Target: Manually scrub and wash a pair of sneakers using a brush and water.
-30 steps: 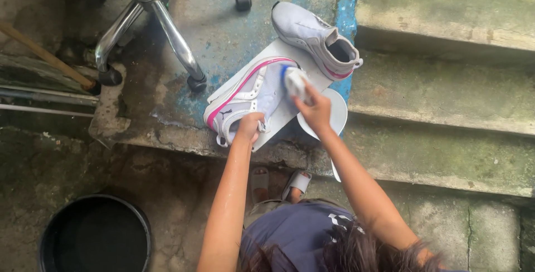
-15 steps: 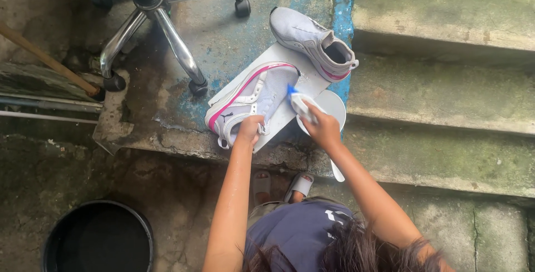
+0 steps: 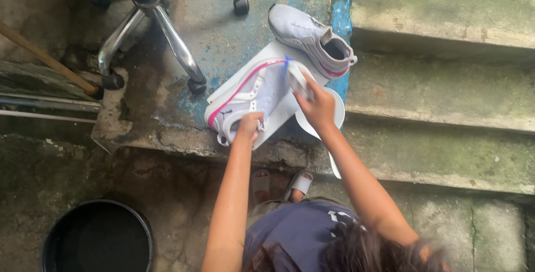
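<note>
Sneaker, white with pink stripe (image 3: 251, 96): lies on its side on a white board (image 3: 225, 87), which rests on a wet concrete ledge with worn blue paint (image 3: 223, 32).
Left hand (image 3: 249, 126): clenched on the heel end of the sneaker, pinning it to the board.
Right hand (image 3: 317, 107): fingers closed around a white scrub brush with blue trim (image 3: 295, 77), its head pressed on the sneaker's toe end.
Second sneaker, grey-white (image 3: 312, 38): upright, just beyond the board's far edge, near the brush.
White round dipper (image 3: 334, 119): under the right wrist, handle pointing toward the person.
Office-chair base, chrome with castors (image 3: 161, 21): left of the board on the ledge.
Black bucket (image 3: 97, 238): on the lower ground, well apart, lower left.
Wooden handle (image 3: 47, 57): far left.
Mossy concrete steps (image 3: 446, 93): right.
</note>
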